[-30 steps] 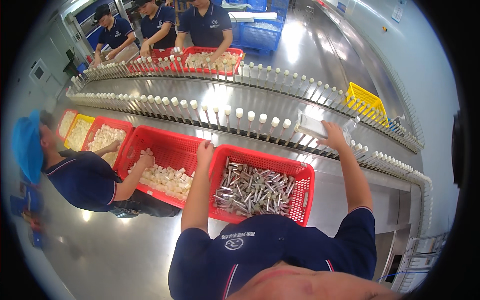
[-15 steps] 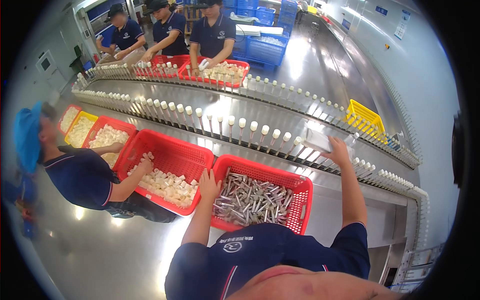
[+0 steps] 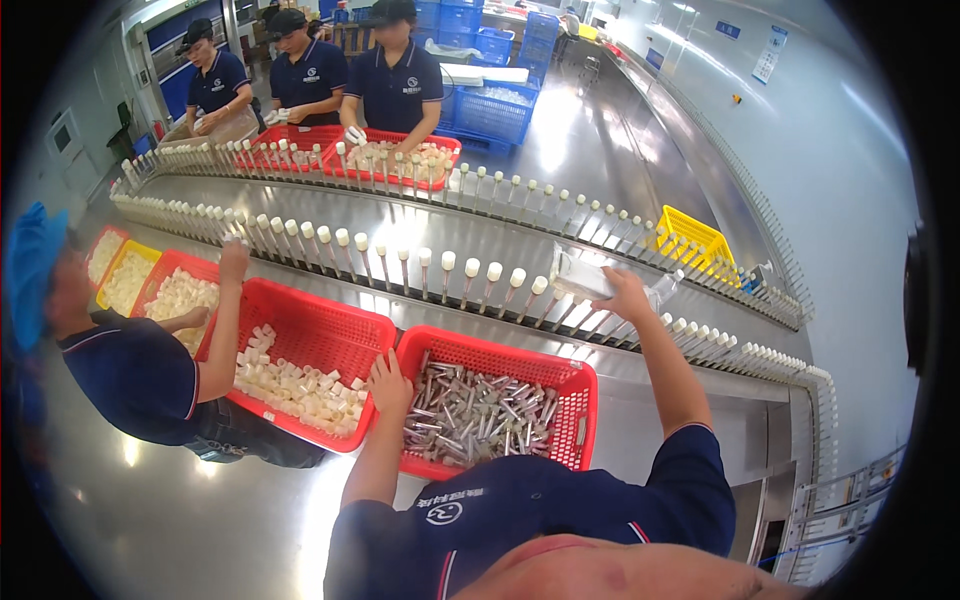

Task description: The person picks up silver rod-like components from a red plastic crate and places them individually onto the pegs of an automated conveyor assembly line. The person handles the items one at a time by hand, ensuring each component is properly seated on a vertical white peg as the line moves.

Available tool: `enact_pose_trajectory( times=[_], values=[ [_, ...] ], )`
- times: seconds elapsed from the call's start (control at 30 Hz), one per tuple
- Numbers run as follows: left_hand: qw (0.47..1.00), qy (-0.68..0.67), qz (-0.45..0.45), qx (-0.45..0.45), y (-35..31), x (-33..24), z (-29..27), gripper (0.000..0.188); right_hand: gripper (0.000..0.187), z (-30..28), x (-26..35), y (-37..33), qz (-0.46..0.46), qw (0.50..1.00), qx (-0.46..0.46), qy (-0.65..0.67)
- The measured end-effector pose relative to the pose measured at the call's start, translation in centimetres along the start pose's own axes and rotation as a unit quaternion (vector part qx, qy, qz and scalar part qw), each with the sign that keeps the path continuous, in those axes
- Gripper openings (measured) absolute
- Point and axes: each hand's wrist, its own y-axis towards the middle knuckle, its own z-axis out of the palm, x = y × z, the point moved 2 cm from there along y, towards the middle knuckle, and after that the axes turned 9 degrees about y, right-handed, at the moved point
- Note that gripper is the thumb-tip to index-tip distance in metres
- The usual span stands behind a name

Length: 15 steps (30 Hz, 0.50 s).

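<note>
Box (image 3: 580, 275) sits just left of your right hand (image 3: 625, 295), touching it, can't tell if clamped; your left hand (image 3: 389, 383), fingers slightly apart, rests at the red basket (image 3: 490, 354).

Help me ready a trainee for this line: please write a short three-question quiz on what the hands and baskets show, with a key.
1. True or false: the left hand is buried in the shiny metallic pieces.
2. What colour is the basket that holds those pieces? A) yellow B) blue C) red
3. What is the right hand touching, by the near row of white-topped pegs?

Key:
1. False: it is at the basket's left side, outside the pieces.
2. C
3. The end of a pale boxy package.
</note>
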Motion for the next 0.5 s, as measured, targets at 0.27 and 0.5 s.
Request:
enact_pose_trajectory(
  times=[0.27,0.5],
  values=[
    [1.000,-0.018,-0.002,-0.025,1.1,-0.9,1.7,0.073,0.086,-0.4,-1.4,0.1,0.039,0.998,0.051,0.012],
    [0.869,-0.472,0.045,-0.142,4.7,-2.6,-3.4,0.022,0.084,2.7,-2.2,0.3,0.005,0.999,0.045,0.023]
  ],
)
